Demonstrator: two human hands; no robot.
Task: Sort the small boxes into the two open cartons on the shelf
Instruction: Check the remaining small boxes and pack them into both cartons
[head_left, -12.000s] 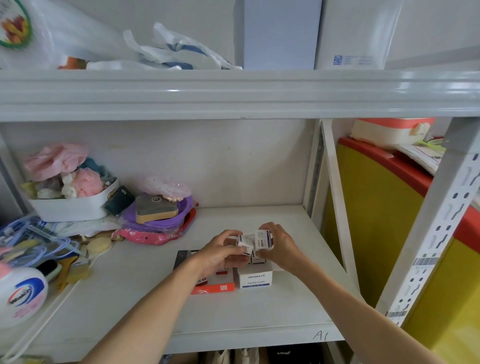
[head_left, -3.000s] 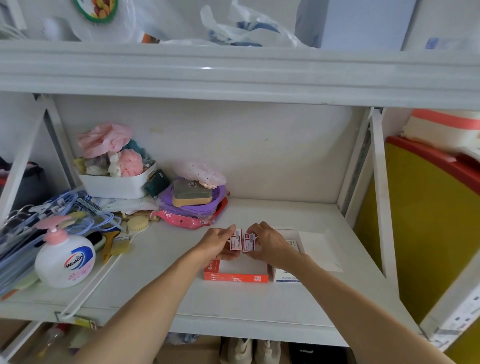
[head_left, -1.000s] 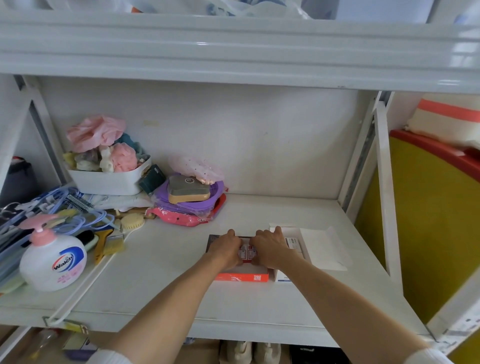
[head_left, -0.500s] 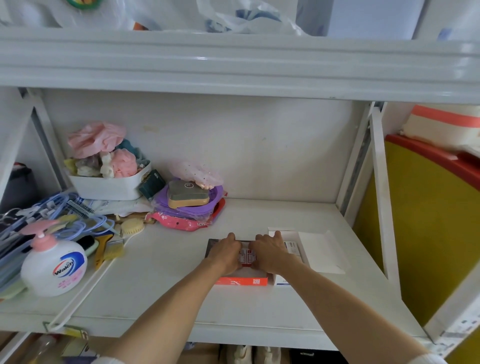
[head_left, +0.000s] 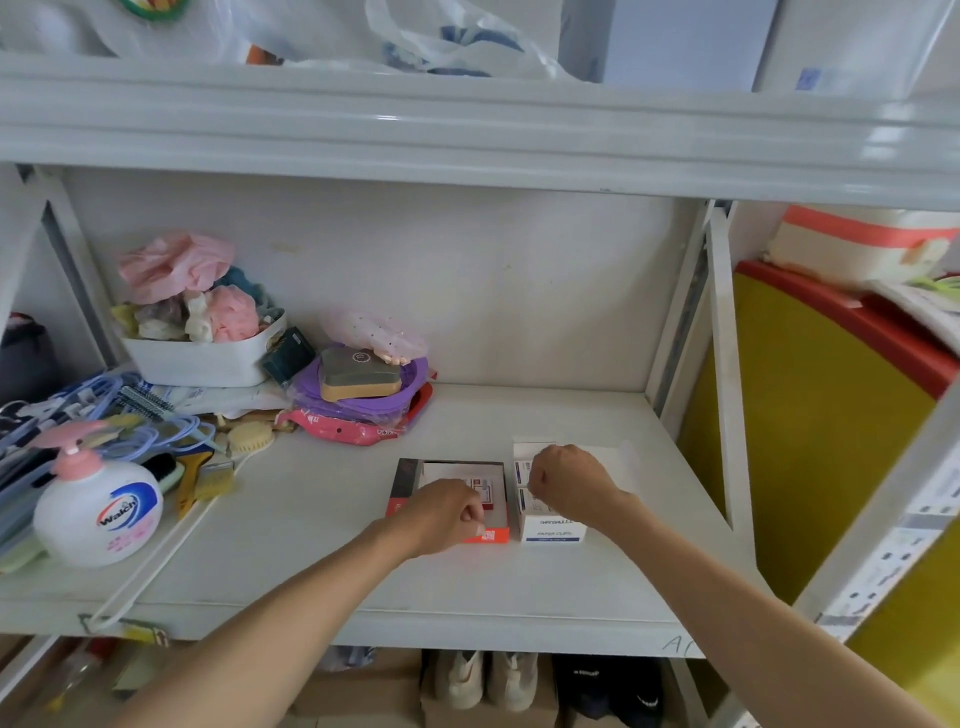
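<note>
Two open cartons stand side by side on the white shelf (head_left: 519, 587): an orange carton (head_left: 494, 535) and, right of it, a white carton (head_left: 553, 530) with its flap (head_left: 621, 462) lying open behind. Small red-and-white boxes (head_left: 487, 491) lie in the orange carton. Small white boxes with blue print (head_left: 521, 475) sit in the white one. My left hand (head_left: 441, 514) hovers over the orange carton's front with its fingers curled and nothing seen in them. My right hand (head_left: 566, 486) is over the white carton, fingers curled down onto its small boxes; what they grip is hidden.
A soap pump bottle (head_left: 98, 512), hangers (head_left: 78, 415) and brushes (head_left: 202, 478) crowd the shelf's left. A white basket of cloths (head_left: 208, 358) and a purple bowl pile (head_left: 363, 387) stand at the back. The shelf post (head_left: 722, 364) and a yellow-and-red panel (head_left: 810, 415) are on the right.
Both hands were pressing small red-and-white boxes into the orange carton. My right hand has moved right over the white carton; my left has drawn back to the orange carton's front.
</note>
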